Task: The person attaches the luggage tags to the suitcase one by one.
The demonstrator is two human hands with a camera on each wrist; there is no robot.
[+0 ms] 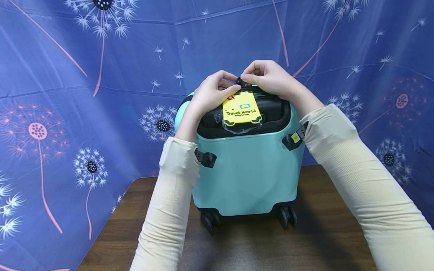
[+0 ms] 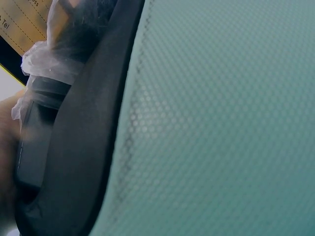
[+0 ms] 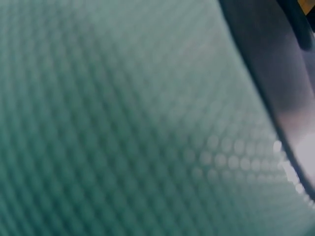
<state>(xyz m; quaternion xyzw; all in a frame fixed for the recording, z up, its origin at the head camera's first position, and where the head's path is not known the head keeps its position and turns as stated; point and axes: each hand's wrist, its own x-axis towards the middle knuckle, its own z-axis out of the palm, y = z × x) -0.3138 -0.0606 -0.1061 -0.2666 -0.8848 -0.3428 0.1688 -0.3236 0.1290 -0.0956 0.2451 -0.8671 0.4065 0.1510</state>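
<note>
A small turquoise suitcase [image 1: 249,173] stands upright with a black handle recess in its top. On that recess lies a yellow luggage tag [image 1: 241,113] printed "Travel World". Its black strap [image 1: 240,81] comes up at the suitcase handle. My left hand [image 1: 211,92] pinches the strap with curled fingers and thumb, just above the tag. From the other side, my right hand [image 1: 271,77] pinches the strap's end between thumb and forefinger. The tag's printed card [image 2: 19,24] shows in the left wrist view. The right wrist view holds mostly blurred suitcase shell [image 3: 113,123].
Clear crinkled plastic [image 1: 241,130] sits under the tag, against the black recess. Black wheels [image 1: 287,216] rest on a brown wooden table [image 1: 247,248]. Behind hangs a blue cloth [image 1: 210,41] with dandelion prints. Wrist cameras [image 1: 207,159] sit close to the suitcase front.
</note>
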